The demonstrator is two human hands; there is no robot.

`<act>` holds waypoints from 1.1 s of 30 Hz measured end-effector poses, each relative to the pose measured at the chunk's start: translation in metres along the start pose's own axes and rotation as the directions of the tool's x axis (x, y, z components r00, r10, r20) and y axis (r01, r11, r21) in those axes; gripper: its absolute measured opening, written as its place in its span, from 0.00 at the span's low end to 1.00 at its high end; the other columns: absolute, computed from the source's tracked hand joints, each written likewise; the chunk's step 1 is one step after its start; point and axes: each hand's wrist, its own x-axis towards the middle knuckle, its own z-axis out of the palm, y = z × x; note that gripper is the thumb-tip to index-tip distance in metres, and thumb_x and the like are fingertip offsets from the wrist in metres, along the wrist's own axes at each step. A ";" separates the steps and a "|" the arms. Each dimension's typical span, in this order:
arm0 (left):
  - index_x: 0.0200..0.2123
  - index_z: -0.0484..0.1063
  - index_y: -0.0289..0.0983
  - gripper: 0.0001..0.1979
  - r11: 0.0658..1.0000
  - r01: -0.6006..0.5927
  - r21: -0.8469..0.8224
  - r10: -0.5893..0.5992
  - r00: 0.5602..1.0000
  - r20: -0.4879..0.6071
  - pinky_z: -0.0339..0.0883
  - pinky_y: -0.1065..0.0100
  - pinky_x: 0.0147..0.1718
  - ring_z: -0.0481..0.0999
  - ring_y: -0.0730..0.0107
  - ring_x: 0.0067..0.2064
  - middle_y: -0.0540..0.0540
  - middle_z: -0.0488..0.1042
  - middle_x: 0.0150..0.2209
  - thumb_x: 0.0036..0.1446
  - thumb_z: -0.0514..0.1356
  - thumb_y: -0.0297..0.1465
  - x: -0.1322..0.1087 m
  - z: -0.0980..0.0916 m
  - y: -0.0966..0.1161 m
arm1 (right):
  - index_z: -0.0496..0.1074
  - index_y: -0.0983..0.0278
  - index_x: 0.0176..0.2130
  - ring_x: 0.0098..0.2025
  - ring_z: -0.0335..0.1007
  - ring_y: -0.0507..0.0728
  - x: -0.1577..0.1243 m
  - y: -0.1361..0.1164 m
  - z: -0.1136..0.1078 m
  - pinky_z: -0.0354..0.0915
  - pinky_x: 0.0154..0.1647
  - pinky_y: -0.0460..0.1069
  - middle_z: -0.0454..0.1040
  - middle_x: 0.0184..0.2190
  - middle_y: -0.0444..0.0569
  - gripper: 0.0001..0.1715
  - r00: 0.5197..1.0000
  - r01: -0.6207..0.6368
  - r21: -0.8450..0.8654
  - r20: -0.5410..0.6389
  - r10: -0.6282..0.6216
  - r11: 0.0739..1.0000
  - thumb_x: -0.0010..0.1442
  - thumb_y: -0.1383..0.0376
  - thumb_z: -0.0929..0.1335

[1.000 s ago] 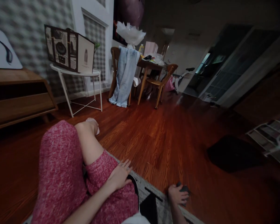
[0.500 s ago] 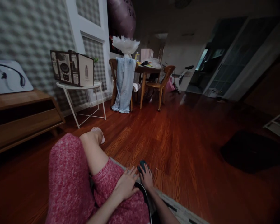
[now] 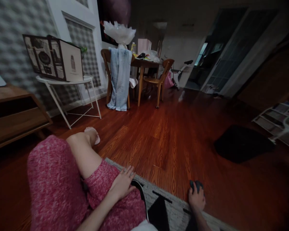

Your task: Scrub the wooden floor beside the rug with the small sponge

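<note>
I sit on the floor with crossed legs in pink speckled trousers (image 3: 55,186). My left hand (image 3: 123,183) rests flat on my thigh, fingers loosely spread, holding nothing. My right hand (image 3: 197,198) reaches out to the right over the wooden floor (image 3: 173,141). Its fingers are wrapped over a small dark rounded object (image 3: 196,185) that lies on the floor just past the rug's edge. A grey rug with black shapes (image 3: 168,208) lies under me.
A white side table (image 3: 62,81) with framed pictures stands at the left by a wooden cabinet (image 3: 12,118). A dining table (image 3: 144,64) with chairs and hanging jeans (image 3: 119,78) is farther back. A dark mat (image 3: 240,147) lies at the right.
My right hand slid the small dark object along the floor, from beside my left hand out to the right. My left hand stayed on my thigh. The view shifted a little.
</note>
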 end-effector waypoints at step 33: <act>0.67 0.60 0.39 0.37 0.994 -0.019 -0.104 0.050 0.951 0.304 0.45 0.46 0.67 0.50 0.48 0.71 0.37 0.52 0.71 0.57 0.61 0.43 0.092 0.041 0.016 | 0.59 0.67 0.68 0.73 0.42 0.62 0.039 -0.112 0.044 0.47 0.68 0.61 0.54 0.70 0.58 0.36 0.930 0.328 0.053 0.158 -0.332 0.943 0.69 0.56 0.49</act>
